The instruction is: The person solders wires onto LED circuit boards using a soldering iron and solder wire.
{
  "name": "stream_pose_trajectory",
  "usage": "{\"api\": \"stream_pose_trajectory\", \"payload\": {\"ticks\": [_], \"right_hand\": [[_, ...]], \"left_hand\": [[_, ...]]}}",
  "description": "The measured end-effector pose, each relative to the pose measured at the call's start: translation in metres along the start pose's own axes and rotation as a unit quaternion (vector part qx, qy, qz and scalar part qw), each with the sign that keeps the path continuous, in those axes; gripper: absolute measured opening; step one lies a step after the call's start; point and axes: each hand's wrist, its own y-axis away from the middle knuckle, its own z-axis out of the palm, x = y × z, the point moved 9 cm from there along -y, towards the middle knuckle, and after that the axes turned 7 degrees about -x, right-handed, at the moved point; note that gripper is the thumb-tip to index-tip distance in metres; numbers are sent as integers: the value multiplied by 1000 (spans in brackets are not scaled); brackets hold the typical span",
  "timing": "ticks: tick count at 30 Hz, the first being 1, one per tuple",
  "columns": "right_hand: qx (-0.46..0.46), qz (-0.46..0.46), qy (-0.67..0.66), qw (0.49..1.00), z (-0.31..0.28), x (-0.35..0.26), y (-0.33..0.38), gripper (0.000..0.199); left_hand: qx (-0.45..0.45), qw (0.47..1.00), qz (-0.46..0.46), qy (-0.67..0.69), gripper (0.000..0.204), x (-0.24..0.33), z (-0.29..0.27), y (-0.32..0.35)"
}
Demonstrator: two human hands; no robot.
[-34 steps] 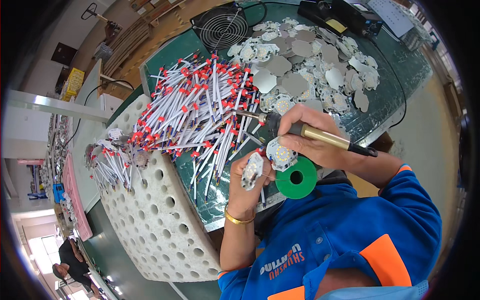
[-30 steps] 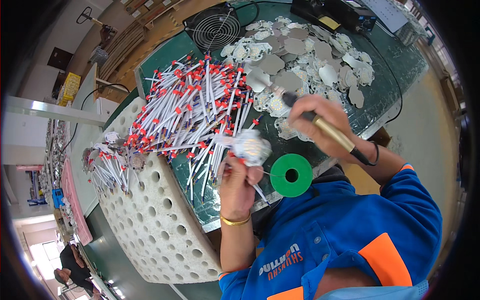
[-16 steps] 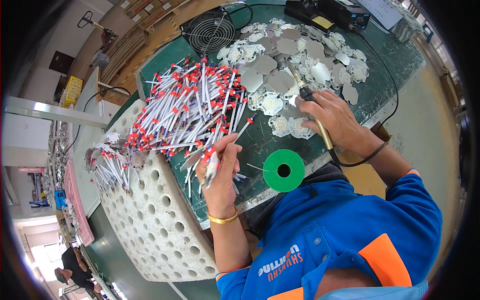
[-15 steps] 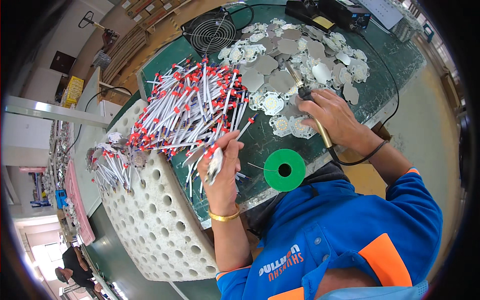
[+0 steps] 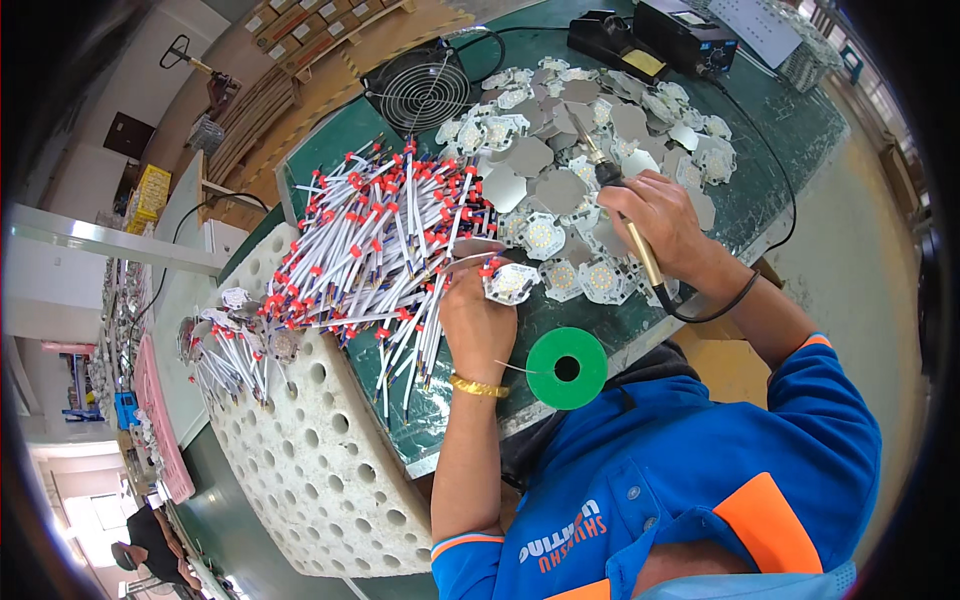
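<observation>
My right hand is wrapped round a soldering iron, whose tip points up and left over the heap of LED boards. Between the fingers of my closed left hand is a white LED board with a red bit at its edge. Grey plates, seen edge-on, show by the same fingertips; whether they too are held I cannot tell. Left of that hand lies a big pile of white wire pieces with red ends. A green solder spool sits near the table's front edge, its loose wire end reaching toward my left wrist.
At the back stand a black fan, an iron stand with a yellow sponge, and a black control box. The iron's cable curves along the right. A white foam block with holes is at left. A person is far off, lower left.
My left hand has moved up and right, turning so the LED board now faces up beside the heap. My right hand holds the soldering iron in nearly the same place.
</observation>
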Motion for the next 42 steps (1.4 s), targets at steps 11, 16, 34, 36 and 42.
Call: {"api": "stream_pose_trajectory", "payload": {"ticks": [11,16,34,36,42], "right_hand": [[71,185,-341,919,-5,7,-11,24],[60,126,-326,935,-14,-28,-28,30],[48,32,-357,932,-9,-69,-52,30],[89,-32,-322,942,-15,-74,-52,32],[73,-32,-339,937,-10,-73,-51,32]], "left_hand": [[33,800,-89,592,22,4,-44,22],[65,776,-120,615,21,-8,-52,41],[-73,695,-178,692,28,-3,-8,56],[-71,716,-182,670,26,-4,-7,57],[-70,730,-201,650,24,-6,-3,55]]}}
